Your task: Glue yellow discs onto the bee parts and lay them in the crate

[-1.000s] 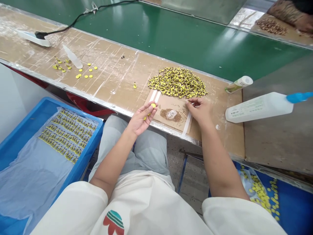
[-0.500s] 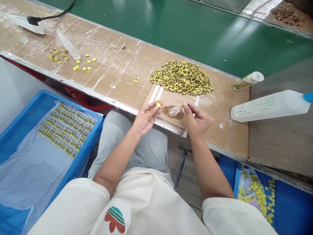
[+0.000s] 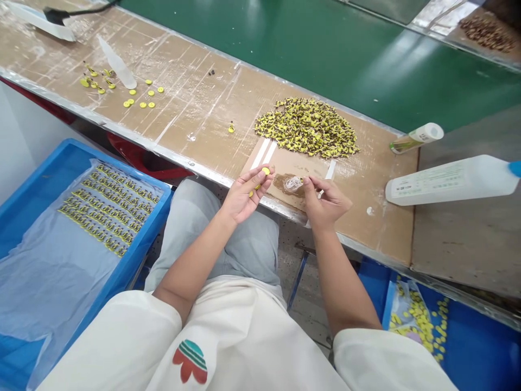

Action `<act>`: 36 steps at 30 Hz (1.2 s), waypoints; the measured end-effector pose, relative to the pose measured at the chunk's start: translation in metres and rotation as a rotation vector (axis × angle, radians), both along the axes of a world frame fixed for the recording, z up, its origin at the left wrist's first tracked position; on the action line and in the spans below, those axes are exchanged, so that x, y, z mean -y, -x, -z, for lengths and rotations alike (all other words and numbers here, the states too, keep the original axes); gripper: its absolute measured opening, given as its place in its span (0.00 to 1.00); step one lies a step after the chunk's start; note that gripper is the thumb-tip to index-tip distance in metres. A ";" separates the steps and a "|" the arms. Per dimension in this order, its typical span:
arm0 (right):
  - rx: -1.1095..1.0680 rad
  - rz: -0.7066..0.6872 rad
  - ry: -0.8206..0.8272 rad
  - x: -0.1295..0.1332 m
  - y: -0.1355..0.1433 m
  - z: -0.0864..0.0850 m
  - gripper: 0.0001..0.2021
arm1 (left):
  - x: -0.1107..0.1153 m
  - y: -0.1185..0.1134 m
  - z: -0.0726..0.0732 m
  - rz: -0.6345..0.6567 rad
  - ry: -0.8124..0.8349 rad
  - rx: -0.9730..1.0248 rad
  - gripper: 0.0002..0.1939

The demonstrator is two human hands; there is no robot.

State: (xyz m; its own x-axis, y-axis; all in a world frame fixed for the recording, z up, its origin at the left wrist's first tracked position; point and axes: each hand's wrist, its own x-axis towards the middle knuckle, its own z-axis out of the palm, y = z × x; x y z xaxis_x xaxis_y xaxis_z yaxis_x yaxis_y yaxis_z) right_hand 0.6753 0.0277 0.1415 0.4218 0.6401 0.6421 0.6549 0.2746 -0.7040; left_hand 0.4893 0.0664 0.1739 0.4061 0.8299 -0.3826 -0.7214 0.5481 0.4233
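Note:
My left hand (image 3: pixel 245 196) pinches a small round yellow disc (image 3: pixel 266 171) between thumb and fingers, and more yellow shows against its lower fingers. My right hand (image 3: pixel 326 202) is closed in a pinch on a tiny yellow-and-dark piece (image 3: pixel 302 180), mostly covered by the fingertips. That piece is right beside a small clear cup (image 3: pixel 292 184), which sits on a wet brown patch of cardboard (image 3: pixel 280 190). Behind both hands lies a large heap of small yellow-and-brown pieces (image 3: pixel 309 127).
A blue tray (image 3: pixel 163 209) on the left holds rows of finished-looking figures on a cloth. Loose yellow discs (image 3: pixel 151 93) and a white nozzle bottle (image 3: pixel 118 64) lie on the bench. To the right are a large white bottle (image 3: pixel 448 180), a tube (image 3: pixel 417 137) and a blue bin (image 3: pixel 468 336) with discs.
My right hand has moved slightly left and down, bringing its small piece to the clear cup. My left hand keeps hold of the disc. The whole view has shifted a little.

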 end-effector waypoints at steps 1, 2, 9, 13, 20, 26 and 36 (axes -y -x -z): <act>0.011 0.001 0.005 0.000 0.000 0.000 0.07 | 0.000 0.000 0.000 0.002 -0.006 0.004 0.12; 0.020 0.002 0.009 0.000 0.000 0.000 0.07 | -0.001 0.001 0.000 0.005 -0.013 0.005 0.12; 0.021 0.005 0.029 0.000 0.002 0.000 0.08 | -0.001 0.001 0.000 0.011 -0.029 0.015 0.11; 0.009 0.012 0.038 -0.001 0.000 0.000 0.09 | -0.002 0.001 0.000 0.009 -0.031 0.027 0.11; 0.119 0.024 0.050 0.001 -0.010 0.001 0.11 | -0.002 0.002 -0.001 0.004 0.062 0.033 0.14; 0.190 0.005 0.077 0.002 -0.010 0.001 0.10 | -0.002 0.002 -0.002 0.009 0.043 0.024 0.14; 0.180 -0.010 0.090 0.001 -0.007 0.000 0.09 | -0.002 0.003 0.000 0.014 -0.021 0.013 0.12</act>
